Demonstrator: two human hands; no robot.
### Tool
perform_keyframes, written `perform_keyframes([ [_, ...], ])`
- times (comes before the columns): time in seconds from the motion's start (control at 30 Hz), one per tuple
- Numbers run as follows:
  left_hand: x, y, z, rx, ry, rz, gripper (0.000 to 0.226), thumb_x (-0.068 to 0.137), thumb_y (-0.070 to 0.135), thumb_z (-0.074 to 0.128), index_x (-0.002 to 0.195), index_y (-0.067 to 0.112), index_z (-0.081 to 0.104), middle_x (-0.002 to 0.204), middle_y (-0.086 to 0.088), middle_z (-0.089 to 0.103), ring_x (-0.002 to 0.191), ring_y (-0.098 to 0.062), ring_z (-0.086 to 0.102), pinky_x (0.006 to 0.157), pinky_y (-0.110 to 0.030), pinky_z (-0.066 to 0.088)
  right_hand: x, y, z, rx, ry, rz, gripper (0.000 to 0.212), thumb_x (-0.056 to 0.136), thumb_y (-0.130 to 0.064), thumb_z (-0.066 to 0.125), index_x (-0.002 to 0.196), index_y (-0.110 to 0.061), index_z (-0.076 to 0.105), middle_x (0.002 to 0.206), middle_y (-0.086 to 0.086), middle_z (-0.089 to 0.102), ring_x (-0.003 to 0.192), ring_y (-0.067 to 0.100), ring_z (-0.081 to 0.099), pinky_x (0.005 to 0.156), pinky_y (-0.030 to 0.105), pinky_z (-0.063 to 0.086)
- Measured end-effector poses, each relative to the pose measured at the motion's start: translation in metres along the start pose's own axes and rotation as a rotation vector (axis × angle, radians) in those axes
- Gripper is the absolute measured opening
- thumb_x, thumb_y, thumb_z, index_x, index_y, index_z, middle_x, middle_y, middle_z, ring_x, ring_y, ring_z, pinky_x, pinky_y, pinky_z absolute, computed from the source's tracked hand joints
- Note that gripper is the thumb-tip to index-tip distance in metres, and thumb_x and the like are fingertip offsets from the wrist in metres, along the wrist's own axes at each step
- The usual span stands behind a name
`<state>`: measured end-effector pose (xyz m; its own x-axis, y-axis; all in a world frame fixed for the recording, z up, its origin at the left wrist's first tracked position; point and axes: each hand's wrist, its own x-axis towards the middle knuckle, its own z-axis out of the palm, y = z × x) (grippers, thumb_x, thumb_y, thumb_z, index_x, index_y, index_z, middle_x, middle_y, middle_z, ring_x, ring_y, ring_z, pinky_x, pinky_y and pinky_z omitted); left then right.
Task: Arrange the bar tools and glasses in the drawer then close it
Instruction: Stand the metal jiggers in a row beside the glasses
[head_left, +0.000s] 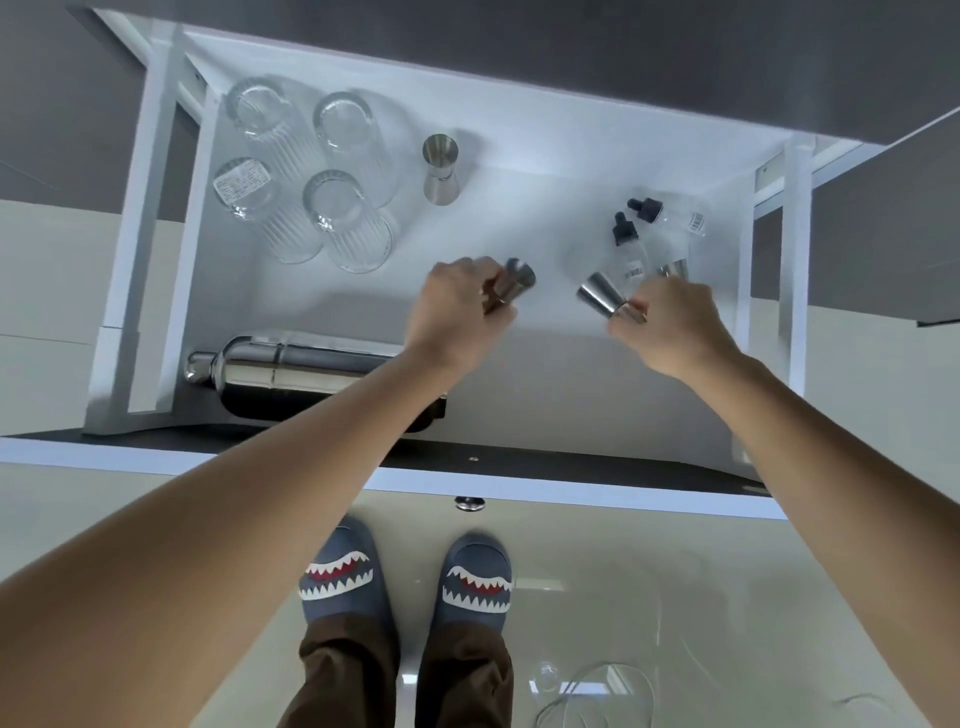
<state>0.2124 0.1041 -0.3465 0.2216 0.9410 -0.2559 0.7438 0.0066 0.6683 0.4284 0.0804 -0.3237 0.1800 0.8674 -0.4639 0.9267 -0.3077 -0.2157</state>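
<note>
An open white drawer (519, 145) fills the upper half of the frame. In its upper left, four clear ribbed glasses (306, 171) lie close together in two pairs. Just right of them, near centre top, stands a steel jigger (440, 169). At centre, a second steel jigger (511, 286) is tilted in the left hand's grip; a third jigger (600, 293) is tilted in the right hand's. At right lie two clear dropper bottles (631, 249) with black caps. Lower left, a polished steel cocktail shaker (280, 366) lies on its side.

Glossy pale tiled floor (597, 597) under a dark grey cabinet front (675, 52).
</note>
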Motion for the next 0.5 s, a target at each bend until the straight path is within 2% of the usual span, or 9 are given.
perform_keyframes([
  [0.1,0.009,-0.011,-0.019,-0.107,0.153,-0.115,0.018,0.076,0.020,0.067,0.091,0.010,0.066,0.088,-0.009,0.073,0.091,-0.028,0.068,0.077,-0.039,0.054,0.013,-0.029,-0.010,0.131,0.123,-0.041,0.021,0.082,-0.017,0.061,0.079,0.004,0.064,0.074,0.023,0.066,0.068,0.033,0.058,0.056,0.031,0.040],
  [0.2,0.021,-0.019,-0.029,-0.146,0.224,-0.164,0.012,0.076,0.014,0.067,0.085,0.006,0.063,0.082,-0.013,0.071,0.087,-0.031,0.067,0.073,-0.041,0.054,0.031,-0.060,-0.009,0.207,0.222,-0.074,0.019,0.080,-0.012,0.062,0.096,-0.005,0.068,0.093,0.013,0.070,0.087,0.027,0.060,0.069,0.026,0.041],
  [0.27,0.029,-0.022,-0.032,-0.149,0.238,-0.170,0.012,0.078,0.013,0.067,0.085,0.006,0.062,0.083,-0.014,0.070,0.086,-0.032,0.066,0.073,-0.042,0.054,0.044,-0.077,-0.007,0.217,0.269,-0.120,0.020,0.079,-0.010,0.063,0.098,-0.006,0.066,0.098,0.011,0.070,0.095,0.027,0.061,0.075,0.026,0.040],
  [0.5,0.045,-0.035,-0.031,-0.118,0.193,-0.184,0.016,0.079,0.010,0.067,0.093,0.002,0.064,0.094,-0.016,0.071,0.094,-0.033,0.065,0.084,-0.042,0.052,0.078,-0.117,0.000,0.162,0.378,-0.304,0.020,0.081,-0.008,0.055,0.100,-0.003,0.061,0.098,0.014,0.066,0.089,0.027,0.060,0.070,0.025,0.037],
])
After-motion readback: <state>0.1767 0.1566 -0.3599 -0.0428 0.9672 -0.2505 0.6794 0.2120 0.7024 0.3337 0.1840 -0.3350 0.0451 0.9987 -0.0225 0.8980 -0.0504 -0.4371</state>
